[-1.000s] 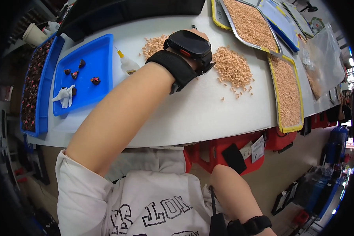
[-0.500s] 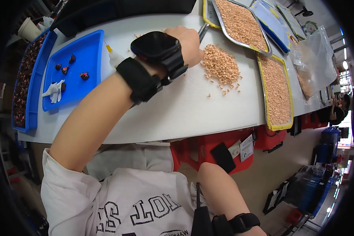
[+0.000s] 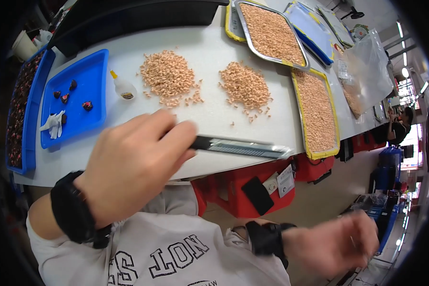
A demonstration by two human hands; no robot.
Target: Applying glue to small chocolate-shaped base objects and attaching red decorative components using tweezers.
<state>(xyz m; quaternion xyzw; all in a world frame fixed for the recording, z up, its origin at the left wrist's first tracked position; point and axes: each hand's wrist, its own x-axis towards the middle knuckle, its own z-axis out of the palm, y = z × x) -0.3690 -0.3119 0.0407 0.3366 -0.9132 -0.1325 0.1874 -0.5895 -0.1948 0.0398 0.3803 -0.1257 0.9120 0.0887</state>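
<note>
Head view: slim silvery tool (image 3: 243, 148), ridged, black-ended, pinched in left hand (image 3: 140, 159); right hand (image 3: 336, 245) blurred, grip unclear.

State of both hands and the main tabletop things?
Left hand, closed
Black tool, held, pointing right
Right hand, blurred, grip unclear
Left pellet pile, loose
Right pellet pile, loose
Metal tray, filled
Long yellow-edged tray, filled
Blue bin, filled
Shallow blue tray, sparsely filled
Yellow-tipped bottle, stance unclear

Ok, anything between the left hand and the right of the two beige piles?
Nothing visible blocks it: between the left hand, which holds a slim black-and-silver tool, and the right beige pile lie only white tabletop and a few stray pieces at the pile's near edge.
</note>
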